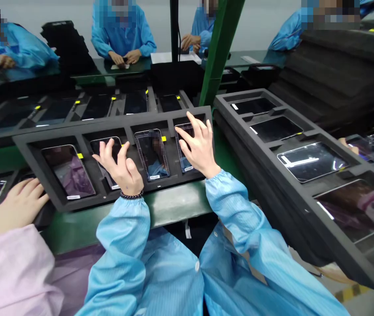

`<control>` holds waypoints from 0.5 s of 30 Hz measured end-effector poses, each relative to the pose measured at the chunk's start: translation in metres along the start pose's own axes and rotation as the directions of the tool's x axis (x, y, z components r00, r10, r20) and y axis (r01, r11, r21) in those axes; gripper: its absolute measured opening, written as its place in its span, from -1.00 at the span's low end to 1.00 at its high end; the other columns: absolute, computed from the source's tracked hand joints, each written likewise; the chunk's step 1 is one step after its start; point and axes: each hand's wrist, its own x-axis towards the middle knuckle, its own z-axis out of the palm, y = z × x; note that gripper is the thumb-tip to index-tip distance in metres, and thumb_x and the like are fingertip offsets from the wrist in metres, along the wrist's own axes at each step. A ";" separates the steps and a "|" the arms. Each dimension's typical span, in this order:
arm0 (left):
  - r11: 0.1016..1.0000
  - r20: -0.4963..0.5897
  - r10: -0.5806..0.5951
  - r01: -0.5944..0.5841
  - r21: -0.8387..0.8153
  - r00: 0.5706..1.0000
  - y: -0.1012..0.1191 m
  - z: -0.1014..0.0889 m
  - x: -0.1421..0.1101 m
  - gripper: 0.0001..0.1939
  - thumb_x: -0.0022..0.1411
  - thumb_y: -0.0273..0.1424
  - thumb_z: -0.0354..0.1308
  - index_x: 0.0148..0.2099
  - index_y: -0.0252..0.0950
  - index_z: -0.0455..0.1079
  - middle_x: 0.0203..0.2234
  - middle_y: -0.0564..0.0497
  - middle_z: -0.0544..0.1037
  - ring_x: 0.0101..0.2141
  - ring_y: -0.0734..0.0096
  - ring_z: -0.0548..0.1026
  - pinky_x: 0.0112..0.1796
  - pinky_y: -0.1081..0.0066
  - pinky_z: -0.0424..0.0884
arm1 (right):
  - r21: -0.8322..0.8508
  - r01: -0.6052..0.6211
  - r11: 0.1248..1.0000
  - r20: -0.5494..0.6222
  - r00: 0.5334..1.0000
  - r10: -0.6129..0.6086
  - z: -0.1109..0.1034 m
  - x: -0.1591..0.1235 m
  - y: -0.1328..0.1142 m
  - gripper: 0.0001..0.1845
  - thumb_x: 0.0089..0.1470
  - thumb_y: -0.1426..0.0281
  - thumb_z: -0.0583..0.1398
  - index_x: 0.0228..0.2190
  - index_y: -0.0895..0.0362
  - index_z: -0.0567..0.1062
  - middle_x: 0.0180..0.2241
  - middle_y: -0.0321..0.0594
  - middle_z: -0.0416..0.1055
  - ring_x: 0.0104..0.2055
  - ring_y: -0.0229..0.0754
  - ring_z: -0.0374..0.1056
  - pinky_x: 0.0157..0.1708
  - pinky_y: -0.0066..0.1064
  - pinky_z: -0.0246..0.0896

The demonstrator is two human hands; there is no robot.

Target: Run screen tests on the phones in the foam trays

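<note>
In front of me a black foam tray lies with phone screens in its compartments. My left hand, with a dark beaded bracelet at the wrist, is spread over the second phone screen from the left and partly covers it. Over the rightmost phone screen my right hand reaches with its fingers apart, fingertips close to the glass. Between my hands sits another phone screen with a yellow tab. At the tray's left end is a darker phone screen, also tabbed yellow. Neither hand grips anything.
On the left a co-worker's hand in a pink sleeve is beside the tray's corner. A stack of foam trays holding screens stands at right. Behind my tray is another tray. A green post rises beyond. Several co-workers sit opposite.
</note>
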 end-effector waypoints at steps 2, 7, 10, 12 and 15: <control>1.000 -0.010 -0.004 0.004 0.000 1.000 -0.001 -0.001 -0.003 -0.49 0.42 -0.23 -0.22 0.17 -0.25 0.44 0.27 -0.21 0.30 0.38 0.07 0.08 0.40 -0.04 -0.25 | -0.012 0.014 1.000 0.003 1.000 -0.014 0.003 0.001 -0.002 -0.63 0.35 0.28 0.05 0.09 0.00 0.49 0.39 -0.16 0.10 0.36 -0.01 0.08 0.42 0.11 -0.23; 1.000 0.005 -0.012 0.012 -0.010 1.000 0.001 -0.002 -0.004 -0.48 0.42 -0.23 -0.23 0.19 -0.23 0.43 0.29 -0.19 0.28 0.39 0.07 0.05 0.40 -0.02 -0.27 | -0.027 0.058 0.998 0.030 0.998 -0.057 0.005 0.002 -0.003 -0.63 0.36 0.28 0.03 0.08 0.04 0.48 0.38 -0.12 0.13 0.36 0.00 0.11 0.41 0.15 -0.24; 1.000 0.002 0.001 -0.001 -0.003 1.000 0.002 -0.001 -0.004 -0.49 0.42 -0.23 -0.22 0.18 -0.23 0.44 0.28 -0.18 0.28 0.39 0.08 0.06 0.40 -0.02 -0.26 | -0.045 0.094 0.995 0.050 0.995 -0.091 0.002 0.003 -0.001 -0.62 0.37 0.28 0.01 0.09 0.05 0.48 0.38 -0.13 0.12 0.36 0.02 0.11 0.42 0.18 -0.30; 1.000 -0.004 0.005 -0.005 -0.001 1.000 0.002 -0.001 -0.004 -0.50 0.42 -0.23 -0.21 0.17 -0.23 0.44 0.28 -0.18 0.28 0.39 0.08 0.07 0.40 -0.03 -0.26 | -0.048 0.094 0.994 0.048 0.995 -0.092 0.000 0.004 0.003 -0.62 0.38 0.27 0.01 0.08 0.02 0.49 0.39 -0.16 0.11 0.37 0.02 0.10 0.43 0.18 -0.33; 1.000 -0.003 -0.006 0.006 -0.009 1.000 0.001 -0.002 -0.006 -0.50 0.42 -0.22 -0.21 0.17 -0.22 0.45 0.28 -0.18 0.28 0.39 0.06 0.07 0.40 -0.06 -0.27 | -0.054 0.047 0.997 0.019 0.999 -0.046 -0.002 0.003 0.013 -0.64 0.37 0.24 0.03 0.05 -0.03 0.52 0.38 -0.20 0.12 0.37 0.03 0.09 0.43 0.16 -0.34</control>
